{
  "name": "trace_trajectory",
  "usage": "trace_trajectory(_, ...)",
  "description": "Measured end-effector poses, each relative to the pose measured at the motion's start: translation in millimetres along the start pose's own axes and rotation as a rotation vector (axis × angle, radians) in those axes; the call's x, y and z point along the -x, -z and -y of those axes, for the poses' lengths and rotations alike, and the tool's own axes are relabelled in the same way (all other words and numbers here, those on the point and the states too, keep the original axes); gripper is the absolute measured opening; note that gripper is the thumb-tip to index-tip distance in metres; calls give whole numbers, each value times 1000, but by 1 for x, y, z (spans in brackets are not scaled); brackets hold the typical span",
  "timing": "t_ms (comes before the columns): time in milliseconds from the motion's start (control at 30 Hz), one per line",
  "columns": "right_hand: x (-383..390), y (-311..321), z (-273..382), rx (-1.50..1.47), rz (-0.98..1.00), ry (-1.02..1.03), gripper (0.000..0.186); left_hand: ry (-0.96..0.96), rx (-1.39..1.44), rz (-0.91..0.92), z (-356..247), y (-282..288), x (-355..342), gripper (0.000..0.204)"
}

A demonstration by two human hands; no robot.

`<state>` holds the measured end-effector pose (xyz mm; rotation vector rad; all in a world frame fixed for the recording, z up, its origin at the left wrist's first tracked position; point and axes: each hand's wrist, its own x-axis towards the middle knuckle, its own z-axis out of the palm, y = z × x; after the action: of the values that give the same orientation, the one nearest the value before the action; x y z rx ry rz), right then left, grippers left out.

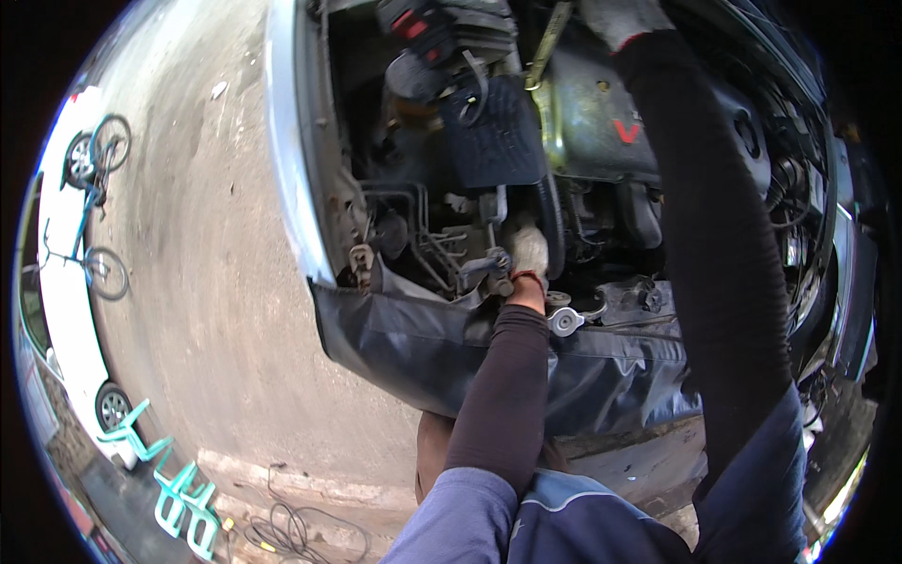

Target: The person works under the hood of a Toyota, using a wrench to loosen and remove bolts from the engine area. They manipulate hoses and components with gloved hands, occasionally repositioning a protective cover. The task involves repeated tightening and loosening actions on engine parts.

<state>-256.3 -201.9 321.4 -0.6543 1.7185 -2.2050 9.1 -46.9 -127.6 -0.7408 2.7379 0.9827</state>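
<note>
Metal fitting (485,267), just left of gloved left hand (529,252), fingertips obscured; right hand (625,19), cut off; grips indeterminable.

Left hand (529,250), 2 o'clock off centre: fingers lost among engine parts (484,267), grip unreadable. Right hand (622,21), 1 o'clock: cropped by top edge. Dark sleeve (719,197) hides some engine cover (587,122). White car (68,320), 9 o'clock: rim-cut.

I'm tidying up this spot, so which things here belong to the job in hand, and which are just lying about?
Likely the job's: engine, gloves, silver cap, black sheet.

Likely just lying about: bicycle, green chairs, cable.
</note>
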Motion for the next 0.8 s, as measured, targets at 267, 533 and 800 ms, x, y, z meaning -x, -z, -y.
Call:
trace_trajectory(267, 3, -2, 6, -46, -28, -88, 32, 5, -434, -143, -31, -61, -21, 47)
trace_trajectory(533, -5, 10, -5, 33, -93, 6, 27, 5, -588, -39, -55, -18, -30, 46)
trace_trajectory(800, -10, 14, -5, 64, -19, 2, 38, 145, 42, 192, -61, 127, 6, 45)
